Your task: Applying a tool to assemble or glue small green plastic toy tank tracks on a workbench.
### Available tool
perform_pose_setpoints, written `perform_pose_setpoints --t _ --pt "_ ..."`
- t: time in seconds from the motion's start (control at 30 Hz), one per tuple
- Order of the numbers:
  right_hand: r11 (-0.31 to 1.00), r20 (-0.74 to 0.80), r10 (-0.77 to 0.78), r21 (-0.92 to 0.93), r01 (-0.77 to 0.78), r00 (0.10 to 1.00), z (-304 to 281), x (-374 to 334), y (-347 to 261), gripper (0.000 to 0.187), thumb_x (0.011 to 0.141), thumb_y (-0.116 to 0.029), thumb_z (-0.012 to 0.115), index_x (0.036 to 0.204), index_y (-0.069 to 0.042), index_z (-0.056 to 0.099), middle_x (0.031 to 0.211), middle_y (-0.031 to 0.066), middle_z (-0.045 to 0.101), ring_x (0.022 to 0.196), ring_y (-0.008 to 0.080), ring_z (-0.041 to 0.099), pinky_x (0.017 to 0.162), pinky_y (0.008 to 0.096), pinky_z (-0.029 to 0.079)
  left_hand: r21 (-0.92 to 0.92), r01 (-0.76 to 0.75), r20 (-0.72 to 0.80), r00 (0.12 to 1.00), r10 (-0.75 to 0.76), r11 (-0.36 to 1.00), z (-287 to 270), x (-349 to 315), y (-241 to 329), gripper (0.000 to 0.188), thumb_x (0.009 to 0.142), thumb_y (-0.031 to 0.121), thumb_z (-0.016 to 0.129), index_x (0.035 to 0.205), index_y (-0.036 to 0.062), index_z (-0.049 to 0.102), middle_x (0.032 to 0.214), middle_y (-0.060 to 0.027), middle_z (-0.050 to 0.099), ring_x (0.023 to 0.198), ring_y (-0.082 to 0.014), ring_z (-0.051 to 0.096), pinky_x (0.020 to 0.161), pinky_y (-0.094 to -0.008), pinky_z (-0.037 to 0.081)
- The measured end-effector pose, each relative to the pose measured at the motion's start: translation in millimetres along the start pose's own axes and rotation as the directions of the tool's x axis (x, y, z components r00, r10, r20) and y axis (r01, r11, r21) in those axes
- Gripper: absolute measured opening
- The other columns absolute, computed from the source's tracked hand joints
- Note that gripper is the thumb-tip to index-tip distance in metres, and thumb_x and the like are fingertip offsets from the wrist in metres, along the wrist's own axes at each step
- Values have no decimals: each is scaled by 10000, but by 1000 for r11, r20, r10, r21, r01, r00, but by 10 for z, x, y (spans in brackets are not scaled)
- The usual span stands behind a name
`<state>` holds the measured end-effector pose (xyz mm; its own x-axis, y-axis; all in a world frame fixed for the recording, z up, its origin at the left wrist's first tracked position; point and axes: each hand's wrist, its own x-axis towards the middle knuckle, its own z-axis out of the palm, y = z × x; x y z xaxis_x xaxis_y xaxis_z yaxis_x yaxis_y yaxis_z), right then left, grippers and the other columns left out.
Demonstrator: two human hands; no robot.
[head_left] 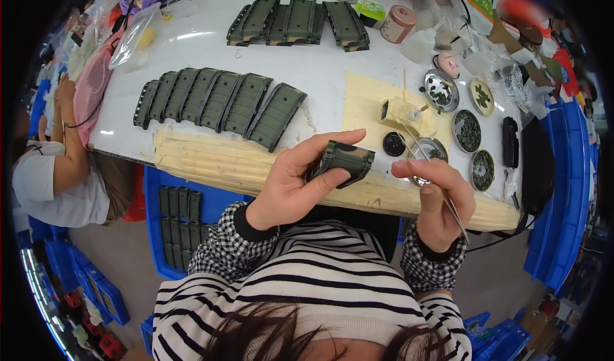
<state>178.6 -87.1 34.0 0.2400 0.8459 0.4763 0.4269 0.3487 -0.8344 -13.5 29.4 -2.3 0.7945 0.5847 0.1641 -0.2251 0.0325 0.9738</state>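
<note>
Near the table's front edge, my left hand [288, 185] is closed around a curved green camouflage plastic part [348, 159], its thumb on the near side. To the right of it, my right hand [441, 201] grips slim metal tweezers [455, 215], their rear end sticking out below the hand. Their tips point up toward a small cream block-shaped container [401, 114]. Just beyond the right fingers lies a round metal dish [419, 151] with small dark green pieces, partly covered by the hand. A black round lid or cap [394, 144] sits beside it.
Similar green parts [211, 102] stand in a curved row on the left, with more parts [275, 22] behind. Round dishes [467, 130] of small green pieces are at right. A blue crate [153, 233] holds more parts below. Another person [61, 185] sits at left.
</note>
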Motion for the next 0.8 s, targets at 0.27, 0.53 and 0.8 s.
perform_pose_setpoints --t 0.27,0.53,0.8 --pt "999 26 40 23 -41 999 85 -31 16 213 864 -45 660 1073 -7 642 984 153 683 828 245 654 752 305 505 -26 -34 14 999 35 999 20 4 -43 494 943 54 581 1393 -36 396 1176 -147 622 1123 -226 614 988 -332 459" --pt "999 -42 19 -39 -21 999 262 -39 29 340 718 -1 805 990 -31 603 1052 178 674 933 243 673 796 309 539 -236 -2 -13 1000 -1 972 197 -4 -31 666 1024 456 314 1437 -65 331 1176 -116 610 1095 -173 577 993 -311 409" --pt "997 -24 67 -33 -68 997 284 -65 22 317 723 -6 806 965 -27 602 1016 166 677 899 231 674 798 314 543 -162 126 -43 990 -135 979 201 31 9 719 1023 502 218 1424 -80 348 1135 -120 637 1056 -163 584 988 -301 406"
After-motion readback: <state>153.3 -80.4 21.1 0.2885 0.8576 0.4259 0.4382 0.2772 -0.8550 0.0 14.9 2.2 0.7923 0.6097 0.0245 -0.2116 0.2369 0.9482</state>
